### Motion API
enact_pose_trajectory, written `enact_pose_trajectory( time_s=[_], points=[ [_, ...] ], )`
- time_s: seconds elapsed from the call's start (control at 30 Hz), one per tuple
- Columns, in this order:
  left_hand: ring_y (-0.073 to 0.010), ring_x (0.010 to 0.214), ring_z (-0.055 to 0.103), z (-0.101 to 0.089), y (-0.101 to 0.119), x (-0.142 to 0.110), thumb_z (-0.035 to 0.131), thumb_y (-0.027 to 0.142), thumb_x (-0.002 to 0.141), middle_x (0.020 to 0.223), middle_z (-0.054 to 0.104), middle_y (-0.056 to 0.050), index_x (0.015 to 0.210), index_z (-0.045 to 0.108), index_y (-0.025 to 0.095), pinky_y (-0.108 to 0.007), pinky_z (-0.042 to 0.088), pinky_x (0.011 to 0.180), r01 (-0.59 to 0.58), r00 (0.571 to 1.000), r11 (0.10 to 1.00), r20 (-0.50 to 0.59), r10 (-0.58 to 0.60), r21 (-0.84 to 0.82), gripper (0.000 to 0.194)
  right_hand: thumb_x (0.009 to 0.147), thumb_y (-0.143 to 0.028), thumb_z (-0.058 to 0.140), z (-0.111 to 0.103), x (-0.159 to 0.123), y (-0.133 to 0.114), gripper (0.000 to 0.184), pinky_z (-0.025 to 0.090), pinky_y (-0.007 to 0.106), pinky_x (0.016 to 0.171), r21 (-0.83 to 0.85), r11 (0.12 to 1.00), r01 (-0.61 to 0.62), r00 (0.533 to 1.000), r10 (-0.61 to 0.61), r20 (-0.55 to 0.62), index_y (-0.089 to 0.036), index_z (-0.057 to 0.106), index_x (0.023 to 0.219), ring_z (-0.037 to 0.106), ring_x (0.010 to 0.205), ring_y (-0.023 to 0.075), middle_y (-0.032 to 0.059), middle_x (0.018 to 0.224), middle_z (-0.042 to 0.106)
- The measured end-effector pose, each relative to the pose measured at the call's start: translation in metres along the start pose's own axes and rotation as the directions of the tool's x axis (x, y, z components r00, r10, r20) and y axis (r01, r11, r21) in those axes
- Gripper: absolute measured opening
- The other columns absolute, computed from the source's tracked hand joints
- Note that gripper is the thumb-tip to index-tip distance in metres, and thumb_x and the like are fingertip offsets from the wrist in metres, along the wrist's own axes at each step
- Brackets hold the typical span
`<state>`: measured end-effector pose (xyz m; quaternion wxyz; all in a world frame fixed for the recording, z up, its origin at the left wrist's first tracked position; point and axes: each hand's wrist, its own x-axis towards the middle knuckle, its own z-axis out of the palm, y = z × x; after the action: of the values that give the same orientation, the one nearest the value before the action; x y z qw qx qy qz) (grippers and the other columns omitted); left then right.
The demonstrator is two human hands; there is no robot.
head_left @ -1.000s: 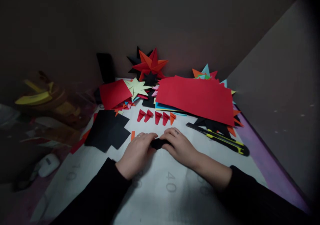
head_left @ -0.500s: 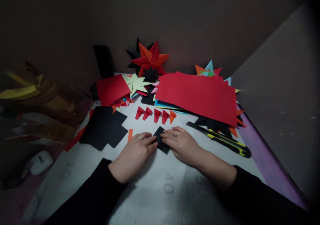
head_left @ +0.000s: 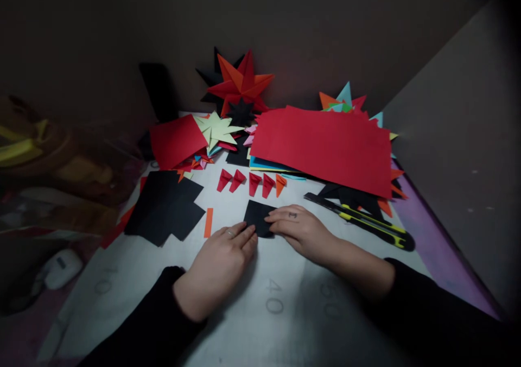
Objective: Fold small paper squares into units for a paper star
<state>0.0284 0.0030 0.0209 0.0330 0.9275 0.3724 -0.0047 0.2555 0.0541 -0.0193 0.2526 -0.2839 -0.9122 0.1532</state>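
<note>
A small square of black paper lies on the pale mat between my two hands. The fingertips of my left hand hold it down at its lower left edge, fingers close together. My right hand grips its right edge with the fingers drawn together. Just beyond the square is a row of small folded red paper pieces, with an orange one at the right end. An orange paper strip lies beyond my left hand.
Black paper sheets lie at left. Large red sheets sit at the back right, with a yellow and black utility knife in front. Folded paper stars stand against the wall. A white case is far left.
The black square has turned from corner-on to nearly edge-on towards me. My left hand has shifted slightly nearer to me; my right hand stays at the paper's right side.
</note>
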Motion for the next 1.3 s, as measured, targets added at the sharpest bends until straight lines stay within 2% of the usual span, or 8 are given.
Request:
enact_pose_trajectory(
  time_s=[0.13,0.27,0.43,0.6,0.8,1.0,1.3],
  points=[
    [-0.0245,0.113,0.059,0.008,0.005,0.0,0.043,0.009,0.091,0.123,0.063,-0.016,0.118,0.06,0.008,-0.039,0.051,0.092,-0.026,0.998,1.0,-0.049,0.026,0.018,0.032,0.086,-0.008,0.047,-0.002,0.001,0.001,0.025,0.048,0.035,0.084,0.014,0.999,-0.042,0.999,0.042,0.003,-0.023,0.068,0.088,0.065,0.101,0.0188,0.0041,0.103,0.073],
    [-0.0256,0.107,0.06,0.014,0.011,0.002,0.044,0.014,0.092,0.122,0.063,-0.019,0.121,0.057,0.004,-0.039,0.053,0.088,-0.021,0.995,0.999,-0.101,0.016,-0.042,0.033,0.087,-0.009,0.047,-0.006,0.004,0.006,0.026,0.049,0.037,0.086,0.056,0.995,-0.077,0.997,0.078,-0.006,-0.023,0.068,0.086,0.064,0.102,0.0189,0.0035,0.102,0.073],
    [-0.0281,0.103,0.058,0.013,0.016,0.004,0.046,0.018,0.092,0.122,0.061,-0.017,0.122,0.057,0.007,-0.042,0.053,0.082,0.038,0.997,0.998,-0.058,-0.041,-0.055,0.034,0.086,-0.012,0.052,-0.011,0.008,0.003,0.019,0.047,0.039,0.09,0.138,0.976,-0.169,0.985,0.169,0.014,-0.022,0.067,0.081,0.059,0.102,0.0204,0.005,0.104,0.07],
    [-0.026,0.1,0.057,0.009,0.016,0.006,0.045,0.016,0.092,0.119,0.062,-0.015,0.123,0.057,0.009,-0.039,0.053,0.08,0.037,0.998,0.998,-0.038,-0.039,-0.042,0.034,0.084,-0.015,0.057,-0.006,0.013,-0.008,0.014,0.044,0.04,0.092,0.166,0.931,-0.325,0.944,0.331,-0.013,-0.02,0.064,0.073,0.054,0.102,0.0209,0.0052,0.102,0.065],
    [-0.0251,0.097,0.057,0.01,0.016,0.006,0.045,0.017,0.093,0.117,0.063,-0.015,0.118,0.06,0.01,-0.037,0.052,0.073,0.058,0.997,0.998,-0.045,-0.059,-0.025,0.031,0.079,-0.014,0.059,0.008,0.016,-0.014,0.011,0.043,0.04,0.088,0.074,0.877,-0.474,0.875,0.479,-0.074,-0.02,0.063,0.07,0.049,0.099,0.0233,0.0063,0.096,0.058],
    [-0.0248,0.094,0.059,0.008,0.016,0.007,0.045,0.012,0.09,0.116,0.064,-0.014,0.119,0.06,0.011,-0.036,0.053,0.069,0.047,0.999,0.999,-0.005,-0.047,0.018,0.033,0.077,-0.015,0.059,0.012,0.018,-0.015,0.01,0.042,0.041,0.086,0.064,0.854,-0.517,0.847,0.52,-0.105,-0.021,0.061,0.069,0.047,0.097,0.0246,0.0064,0.093,0.056],
    [-0.0266,0.1,0.058,0.014,0.015,0.006,0.045,0.011,0.09,0.122,0.062,-0.015,0.121,0.059,0.01,-0.037,0.053,0.072,0.05,0.998,0.999,-0.027,-0.05,-0.004,0.033,0.081,-0.018,0.058,0.008,0.025,-0.015,0.012,0.038,0.04,0.084,0.001,0.851,-0.525,0.851,0.525,-0.022,-0.02,0.061,0.069,0.047,0.096,0.0244,0.0058,0.092,0.06]
  ],
)
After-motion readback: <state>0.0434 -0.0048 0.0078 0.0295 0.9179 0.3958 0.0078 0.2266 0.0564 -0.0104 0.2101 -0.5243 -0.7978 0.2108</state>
